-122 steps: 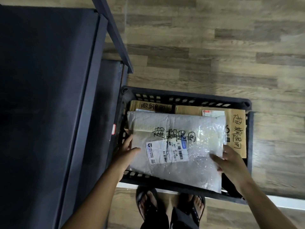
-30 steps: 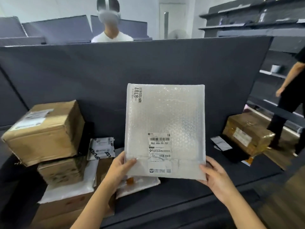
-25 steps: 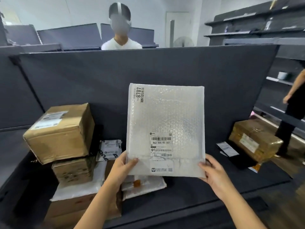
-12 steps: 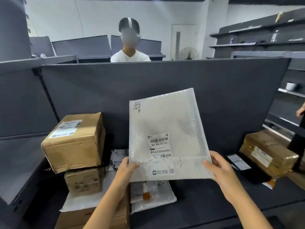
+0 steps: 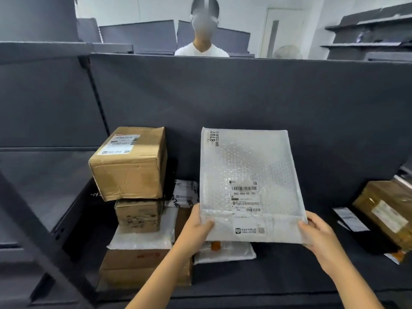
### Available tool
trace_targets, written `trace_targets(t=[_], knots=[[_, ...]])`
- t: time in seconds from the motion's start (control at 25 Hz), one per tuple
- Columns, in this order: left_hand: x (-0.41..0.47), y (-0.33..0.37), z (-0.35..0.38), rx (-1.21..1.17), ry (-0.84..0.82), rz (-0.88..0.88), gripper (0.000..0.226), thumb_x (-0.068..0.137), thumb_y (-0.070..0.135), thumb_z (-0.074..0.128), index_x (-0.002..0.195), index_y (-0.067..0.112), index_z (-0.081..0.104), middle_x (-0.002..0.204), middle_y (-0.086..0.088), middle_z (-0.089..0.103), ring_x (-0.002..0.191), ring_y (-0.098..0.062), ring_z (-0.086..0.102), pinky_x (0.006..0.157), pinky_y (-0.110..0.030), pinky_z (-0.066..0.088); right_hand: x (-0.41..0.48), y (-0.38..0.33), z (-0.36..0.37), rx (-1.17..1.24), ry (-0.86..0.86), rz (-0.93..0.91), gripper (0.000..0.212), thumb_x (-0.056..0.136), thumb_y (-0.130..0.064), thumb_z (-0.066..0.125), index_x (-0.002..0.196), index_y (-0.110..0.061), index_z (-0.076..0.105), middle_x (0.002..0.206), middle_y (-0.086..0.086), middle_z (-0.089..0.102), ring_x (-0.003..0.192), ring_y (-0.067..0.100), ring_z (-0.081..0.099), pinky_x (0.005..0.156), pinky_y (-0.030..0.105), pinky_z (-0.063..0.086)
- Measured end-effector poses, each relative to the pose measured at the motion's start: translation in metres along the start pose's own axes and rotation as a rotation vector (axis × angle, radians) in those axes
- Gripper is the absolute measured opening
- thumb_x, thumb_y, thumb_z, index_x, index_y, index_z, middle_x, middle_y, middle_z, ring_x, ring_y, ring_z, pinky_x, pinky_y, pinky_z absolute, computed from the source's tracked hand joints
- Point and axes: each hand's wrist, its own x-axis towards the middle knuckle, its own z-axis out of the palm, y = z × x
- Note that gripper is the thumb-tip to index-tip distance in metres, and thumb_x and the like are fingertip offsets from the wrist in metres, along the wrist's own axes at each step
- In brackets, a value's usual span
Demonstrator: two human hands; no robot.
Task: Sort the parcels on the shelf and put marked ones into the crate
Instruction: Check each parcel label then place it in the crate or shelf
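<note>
I hold a white bubble-wrap mailer (image 5: 249, 175) upright over the dark shelf (image 5: 278, 270), its printed label facing me. My left hand (image 5: 198, 226) grips its lower left corner and my right hand (image 5: 316, 233) grips its lower right corner. No handwritten mark shows on this face. To the left stands a stack of parcels: a brown cardboard box (image 5: 129, 163) on top, a smaller box (image 5: 138, 216) under it, a white bag (image 5: 142, 238) and a flat carton (image 5: 142, 268) below. The crate is out of view.
A small white mailer (image 5: 227, 253) lies under the held one, and a grey bag (image 5: 185, 194) leans behind the stack. A taped brown box (image 5: 385, 210) and a dark flat packet (image 5: 352, 219) sit at the right. A person stands behind the grey back panel (image 5: 223, 97).
Earlier I laid a marked mailer in the crate on the floor. Over the last second the view rose slightly and the held mailer tilted, then came back upright; both hands keep their grip.
</note>
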Motion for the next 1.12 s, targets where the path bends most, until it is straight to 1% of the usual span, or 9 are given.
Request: trace_targets(t=[0.12, 0.28, 0.36, 0.44, 0.52, 0.6, 0.72, 0.96, 1.12], knots=[[-0.009, -0.032, 0.022, 0.038, -0.075, -0.070, 0.045, 0.083, 0.019, 0.049, 0.122, 0.039, 0.037, 0.115, 0.025, 0.052, 0.103, 0.012, 0.051, 0.076, -0.004, 0.046, 0.000, 0.034, -0.010, -0.045, 0.079, 0.099, 0.023, 0.093, -0.008, 0.050, 0.109, -0.019, 0.062, 0.104, 0.005, 0.068, 0.095, 0.023, 0.063, 0.074, 0.037, 0.051], [-0.016, -0.081, 0.047, 0.024, -0.206, -0.278, 0.053, 0.087, 0.017, 0.048, 0.133, 0.032, 0.027, 0.115, 0.022, 0.051, 0.103, 0.003, 0.055, 0.084, -0.015, 0.051, -0.007, 0.088, -0.026, -0.124, 0.222, 0.255, 0.028, 0.089, 0.004, 0.051, 0.113, -0.006, 0.061, 0.108, 0.016, 0.065, 0.099, 0.032, 0.059, 0.083, 0.041, 0.047], [-0.014, -0.093, 0.055, 0.083, -0.201, -0.325, 0.058, 0.087, 0.011, 0.046, 0.137, 0.027, 0.022, 0.117, 0.017, 0.050, 0.100, 0.005, 0.052, 0.073, -0.001, 0.044, -0.008, 0.102, -0.026, -0.161, 0.253, 0.292, 0.027, 0.086, 0.011, 0.052, 0.108, 0.000, 0.061, 0.109, 0.021, 0.063, 0.097, 0.030, 0.056, 0.086, 0.040, 0.042], [-0.008, -0.102, 0.057, 0.082, -0.118, -0.378, 0.058, 0.091, 0.001, 0.044, 0.142, 0.015, 0.020, 0.131, -0.007, 0.048, 0.118, -0.017, 0.052, 0.088, -0.010, 0.046, -0.001, 0.110, -0.016, -0.199, 0.257, 0.307, 0.026, 0.084, 0.015, 0.052, 0.105, 0.003, 0.062, 0.107, 0.021, 0.062, 0.094, 0.027, 0.054, 0.086, 0.036, 0.038], [0.001, -0.108, 0.050, 0.140, -0.080, -0.436, 0.070, 0.092, 0.003, 0.045, 0.150, 0.007, 0.006, 0.148, -0.022, 0.022, 0.135, -0.035, 0.035, 0.100, -0.025, 0.041, 0.015, 0.115, 0.001, -0.240, 0.224, 0.296, 0.028, 0.083, 0.015, 0.054, 0.108, 0.005, 0.062, 0.104, 0.020, 0.061, 0.091, 0.026, 0.053, 0.084, 0.033, 0.037], [0.010, -0.115, 0.042, 0.296, -0.070, -0.515, 0.084, 0.090, 0.019, 0.048, 0.151, 0.017, -0.009, 0.154, -0.019, 0.003, 0.136, -0.033, 0.035, 0.091, -0.020, 0.035, 0.035, 0.117, 0.021, -0.269, 0.147, 0.280, 0.031, 0.085, 0.011, 0.054, 0.114, 0.003, 0.061, 0.102, 0.016, 0.062, 0.089, 0.027, 0.055, 0.081, 0.033, 0.039], [0.018, -0.120, 0.047, 0.501, -0.080, -0.534, 0.085, 0.091, 0.033, 0.047, 0.151, 0.024, -0.013, 0.155, -0.023, -0.015, 0.143, -0.036, 0.022, 0.105, -0.028, 0.031, 0.056, 0.125, 0.040, -0.305, 0.060, 0.295, 0.039, 0.090, 0.000, 0.052, 0.128, -0.008, 0.053, 0.117, 0.015, 0.060, 0.096, 0.025, 0.055, 0.081, 0.033, 0.042], [0.031, -0.130, 0.069, 0.837, 0.020, -0.535, 0.080, 0.094, 0.045, 0.038, 0.151, 0.020, -0.011, 0.159, -0.014, -0.014, 0.148, -0.032, 0.005, 0.117, -0.034, 0.014, 0.077, 0.134, 0.048, -0.378, -0.140, 0.262, 0.053, 0.091, -0.003, 0.051, 0.141, -0.019, 0.040, 0.144, 0.005, 0.044, 0.129, 0.024, 0.045, 0.101, 0.035, 0.038], [0.029, -0.141, 0.074, 1.014, 0.051, -0.505, 0.079, 0.095, 0.038, 0.035, 0.149, 0.006, -0.012, 0.158, -0.015, -0.017, 0.148, -0.029, -0.011, 0.113, -0.027, -0.020, 0.077, 0.143, 0.050, -0.461, -0.221, 0.241, 0.053, 0.091, -0.002, 0.050, 0.139, -0.022, 0.041, 0.150, 0.000, 0.039, 0.130, 0.024, 0.044, 0.098, 0.033, 0.038]])
